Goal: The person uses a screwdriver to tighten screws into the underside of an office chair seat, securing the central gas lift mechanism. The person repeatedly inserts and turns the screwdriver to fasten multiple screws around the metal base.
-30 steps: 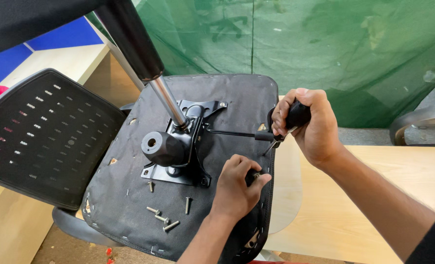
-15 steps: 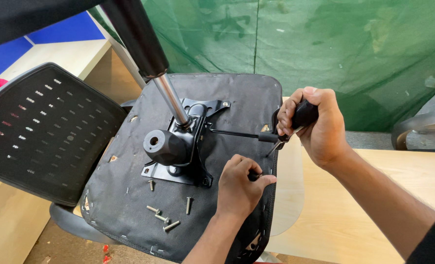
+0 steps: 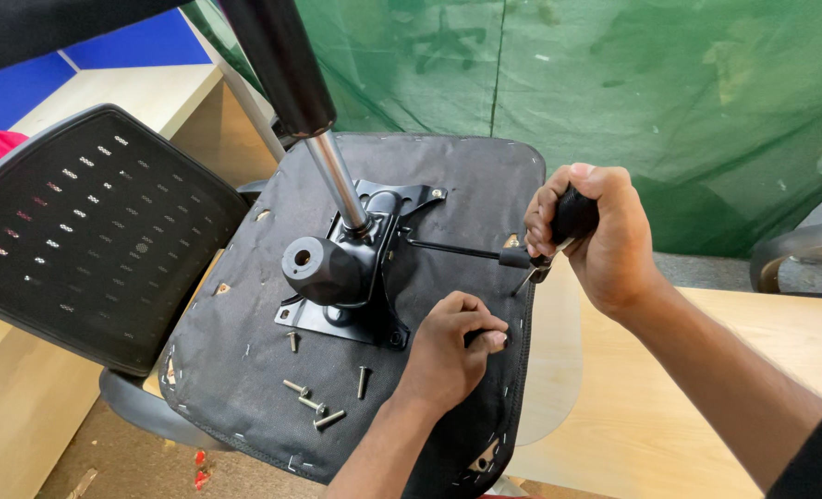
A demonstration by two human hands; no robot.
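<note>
An upturned chair seat point(image 3: 244, 370) lies on a wooden table point(image 3: 688, 407), its mesh backrest point(image 3: 87, 231) to the left. A black metal plate point(image 3: 355, 286) with a gas cylinder point(image 3: 332, 176) sits mid-seat; loose bolts point(image 3: 318, 407) lie below it. The right hand point(image 3: 605, 231), fingers wrapped tight, grips a black-handled screwdriver point(image 3: 568, 217) at the seat's edge. The left hand point(image 3: 448, 356) presses on the seat, fingers curled.

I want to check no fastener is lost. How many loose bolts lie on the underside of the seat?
5 loose bolts lie on the seat underside: one below the metal plate, one near the left hand, three clustered lower left. Hands may hide more.
</note>
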